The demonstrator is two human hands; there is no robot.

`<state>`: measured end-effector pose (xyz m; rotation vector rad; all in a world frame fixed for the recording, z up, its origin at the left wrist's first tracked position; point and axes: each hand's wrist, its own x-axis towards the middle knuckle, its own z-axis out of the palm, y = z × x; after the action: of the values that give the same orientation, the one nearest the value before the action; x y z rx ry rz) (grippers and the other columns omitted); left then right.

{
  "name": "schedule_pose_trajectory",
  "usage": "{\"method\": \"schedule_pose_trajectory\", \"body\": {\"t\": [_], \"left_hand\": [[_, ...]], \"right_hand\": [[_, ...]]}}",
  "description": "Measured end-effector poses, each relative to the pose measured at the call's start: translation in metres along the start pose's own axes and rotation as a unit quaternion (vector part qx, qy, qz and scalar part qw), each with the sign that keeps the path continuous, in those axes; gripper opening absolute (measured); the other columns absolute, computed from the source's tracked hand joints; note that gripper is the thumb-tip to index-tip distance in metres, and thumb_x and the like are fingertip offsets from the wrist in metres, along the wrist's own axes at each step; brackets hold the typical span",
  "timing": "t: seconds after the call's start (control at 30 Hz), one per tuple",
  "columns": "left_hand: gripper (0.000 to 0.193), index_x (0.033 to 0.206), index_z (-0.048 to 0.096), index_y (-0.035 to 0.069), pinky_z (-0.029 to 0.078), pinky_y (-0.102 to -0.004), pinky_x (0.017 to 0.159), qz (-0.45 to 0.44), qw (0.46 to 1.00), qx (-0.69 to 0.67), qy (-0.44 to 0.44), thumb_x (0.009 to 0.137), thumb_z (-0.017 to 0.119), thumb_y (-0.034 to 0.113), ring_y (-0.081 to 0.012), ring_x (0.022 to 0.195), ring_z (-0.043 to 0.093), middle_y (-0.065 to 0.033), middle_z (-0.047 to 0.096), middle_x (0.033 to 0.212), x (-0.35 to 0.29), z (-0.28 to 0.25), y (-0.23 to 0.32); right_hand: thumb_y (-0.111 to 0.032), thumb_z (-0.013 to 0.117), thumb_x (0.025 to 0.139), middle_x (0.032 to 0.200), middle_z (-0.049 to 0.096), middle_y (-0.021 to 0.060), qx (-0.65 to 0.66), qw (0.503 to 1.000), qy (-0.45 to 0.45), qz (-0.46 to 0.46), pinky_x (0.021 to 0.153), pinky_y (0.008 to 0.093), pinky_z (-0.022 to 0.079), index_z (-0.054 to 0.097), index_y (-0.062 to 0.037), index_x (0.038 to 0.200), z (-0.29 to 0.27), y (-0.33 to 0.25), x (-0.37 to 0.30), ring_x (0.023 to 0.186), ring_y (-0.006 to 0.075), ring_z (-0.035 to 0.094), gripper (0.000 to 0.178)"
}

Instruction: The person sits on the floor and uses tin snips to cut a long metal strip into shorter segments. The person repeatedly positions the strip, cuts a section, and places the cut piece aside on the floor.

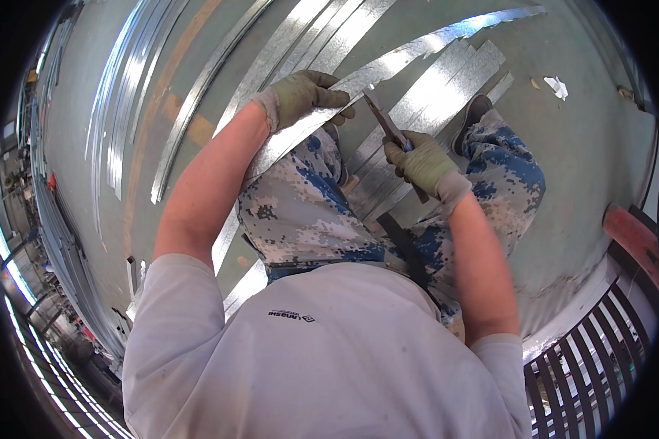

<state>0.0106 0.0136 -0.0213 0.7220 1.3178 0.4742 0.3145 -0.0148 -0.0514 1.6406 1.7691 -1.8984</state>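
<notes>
In a greenish work glove, my left hand (pixel 304 96) is closed over the edge of a long, shiny sheet-metal strip (pixel 395 64). The strip slants from beside my left thigh up to the far right, and its far part has a ragged edge. My gloved right hand (pixel 423 162) is wrapped round a long, dark metal hand tool (pixel 383 117). The tool points away from me, its bright tip close to the strip's near edge by my left fingers; whether they touch I cannot tell. Its rear end sticks out below my right hand, and its exact kind is unclear.
Wide metal strips (pixel 447 84) lie on the green floor between my feet. More strips (pixel 289 40) and long narrow profiles (pixel 128 95) lie farther left. A white scrap (pixel 556 88) is at the right. Near right are a red object (pixel 635 238) and a dark slatted frame (pixel 589 366).
</notes>
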Motion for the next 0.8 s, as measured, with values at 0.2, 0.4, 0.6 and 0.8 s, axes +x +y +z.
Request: {"method": "schedule_pose_trajectory", "body": {"t": [0.2, 0.4, 0.6, 0.8], "left_hand": [[0.051, 0.144, 0.065, -0.014, 0.062, -0.0374, 0.107, 0.003, 1.000, -0.001, -0.017, 0.104, 0.084, 0.013, -0.0252, 0.105, 0.083, -0.0221, 0.086, 0.118, 0.007, -0.004, -0.007], [0.057, 0.147, 0.066, -0.012, 0.052, -0.0381, 0.120, -0.022, 0.998, 0.054, -0.010, 0.104, 0.085, 0.021, -0.0250, 0.124, 0.078, -0.0192, 0.085, 0.124, 0.006, -0.006, -0.005], [0.065, 0.151, 0.067, -0.007, 0.042, -0.0424, 0.129, -0.011, 0.985, 0.174, 0.015, 0.103, 0.088, 0.032, -0.0252, 0.140, 0.069, -0.0123, 0.087, 0.124, 0.000, 0.000, 0.004], [0.059, 0.147, 0.069, -0.008, 0.040, -0.0407, 0.130, 0.000, 0.988, 0.149, -0.034, 0.106, 0.084, 0.031, -0.0228, 0.140, 0.069, -0.0103, 0.087, 0.125, 0.022, -0.023, -0.023]], "right_hand": [[-0.031, 0.076, 0.110, 0.094, 0.076, 0.0056, 0.160, 0.985, -0.068, 0.014, 0.069, 0.0324, 0.058, 0.076, -0.0012, 0.129, -0.005, 0.000, 0.001, 0.074, 0.0151, 0.069, 0.035], [-0.024, 0.074, 0.113, 0.095, 0.078, 0.0073, 0.249, 0.959, -0.131, 0.022, 0.068, 0.0308, 0.061, 0.074, 0.0034, 0.133, -0.010, 0.008, 0.008, 0.072, 0.0148, 0.071, 0.034], [-0.023, 0.073, 0.114, 0.097, 0.080, 0.0107, 0.408, 0.883, -0.224, 0.061, 0.070, 0.0364, 0.066, 0.072, 0.0051, 0.142, -0.015, 0.018, 0.014, 0.077, 0.0218, 0.079, 0.040], [-0.022, 0.070, 0.115, 0.107, 0.082, 0.0147, 0.488, 0.818, -0.298, 0.065, 0.077, 0.0355, 0.072, 0.070, 0.0071, 0.144, -0.021, 0.030, 0.018, 0.080, 0.0253, 0.083, 0.041]]}}
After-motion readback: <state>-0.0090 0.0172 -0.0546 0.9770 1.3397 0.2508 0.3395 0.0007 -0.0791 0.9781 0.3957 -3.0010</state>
